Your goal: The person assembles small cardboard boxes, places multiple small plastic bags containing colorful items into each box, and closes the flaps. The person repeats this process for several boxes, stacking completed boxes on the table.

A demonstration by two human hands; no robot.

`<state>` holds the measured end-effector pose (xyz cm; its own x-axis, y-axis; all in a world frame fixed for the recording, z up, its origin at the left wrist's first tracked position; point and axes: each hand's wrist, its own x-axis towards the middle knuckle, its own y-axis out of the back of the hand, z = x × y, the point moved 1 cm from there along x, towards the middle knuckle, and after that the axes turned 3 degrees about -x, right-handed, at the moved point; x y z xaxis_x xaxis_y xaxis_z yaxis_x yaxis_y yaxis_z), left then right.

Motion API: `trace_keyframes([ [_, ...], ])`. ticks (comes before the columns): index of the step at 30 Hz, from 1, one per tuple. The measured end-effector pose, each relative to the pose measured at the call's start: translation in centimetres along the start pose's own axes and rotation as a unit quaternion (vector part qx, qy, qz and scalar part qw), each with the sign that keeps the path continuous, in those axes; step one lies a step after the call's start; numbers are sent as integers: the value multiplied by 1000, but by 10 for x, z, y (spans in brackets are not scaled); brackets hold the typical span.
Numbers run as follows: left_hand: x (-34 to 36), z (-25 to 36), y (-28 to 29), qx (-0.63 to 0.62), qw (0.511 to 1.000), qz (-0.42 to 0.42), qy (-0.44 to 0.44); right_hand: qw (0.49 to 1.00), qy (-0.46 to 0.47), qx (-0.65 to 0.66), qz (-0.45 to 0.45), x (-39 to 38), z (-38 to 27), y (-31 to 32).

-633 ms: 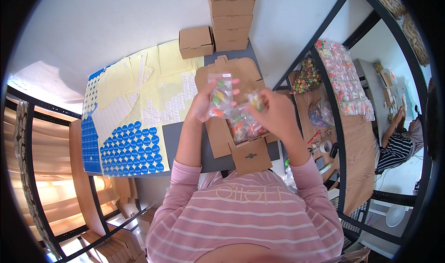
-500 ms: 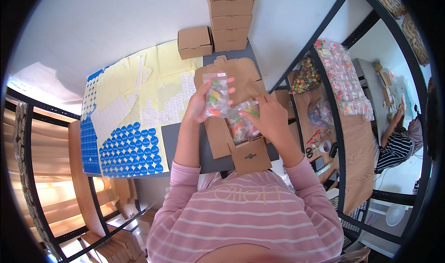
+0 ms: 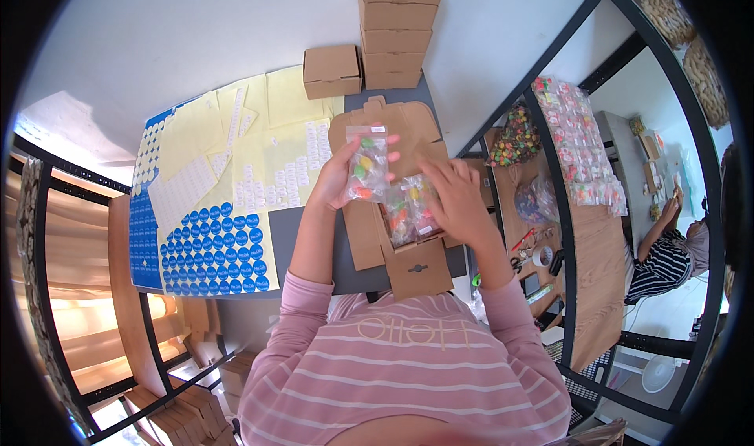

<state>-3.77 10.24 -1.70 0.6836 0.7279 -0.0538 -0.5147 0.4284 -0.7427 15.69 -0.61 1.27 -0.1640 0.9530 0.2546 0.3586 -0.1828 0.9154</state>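
- Left hand (image 3: 339,180) is up off the desk, fingers + thumb pinching a small clear bag of sweets (image 3: 366,163) by its sides; bag is upright, w/ a white strip at the top.
- Right hand (image 3: 452,199) is flat, fingers spread, palm down, pressing on more clear sweet bags (image 3: 408,214) lying inside the open cardboard box (image 3: 393,187).
- Held bag sits just left of the right hand's fingertips, above the box; hard to tell if the two touch.
- Box lies opened flat betw. both hands, lid flap pointing away from the person, front flap w/ a slot pointing back toward the pink striped top (image 3: 408,367).
- Left of the left hand: yellow sticker sheets (image 3: 236,144) w/ small white labels, overlapping each other.
- Nearer the person on that side: sheet of round blue stickers (image 3: 212,246), flat on the grey desk (image 3: 314,250).
- Beyond the hands: one closed small cardboard box (image 3: 331,71), and beside it a stack of closed boxes (image 3: 399,30) against the white wall.
- Right of the right hand, lower down: wooden table (image 3: 601,234) w/ packets of coloured sweets (image 3: 577,136), a pile of loose ones, tape roll, scissors.
- Far right: another person in a striped shirt (image 3: 667,261), well apart from both hands.
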Motion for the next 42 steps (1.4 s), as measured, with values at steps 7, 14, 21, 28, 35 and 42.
trace_keyframes([
  [7,1,-2,-1,-7,1000,-9,11,1000,9,-21,-16,17,18,-9],
  [14,-3,-2,-3,12,998,-67,10,992,-6,92,88,24,2,4],
  [21,-7,-3,-10,93,987,-108,72,933,-49,351,56,42,-20,13],
  [28,-7,-4,-14,196,980,-33,-5,963,-20,224,148,44,-18,5],
  [35,-3,-6,-15,238,967,-10,-87,938,-32,312,148,48,-11,-6],
  [42,-5,-5,-12,252,961,8,-115,788,-214,561,134,43,-6,-12],
])
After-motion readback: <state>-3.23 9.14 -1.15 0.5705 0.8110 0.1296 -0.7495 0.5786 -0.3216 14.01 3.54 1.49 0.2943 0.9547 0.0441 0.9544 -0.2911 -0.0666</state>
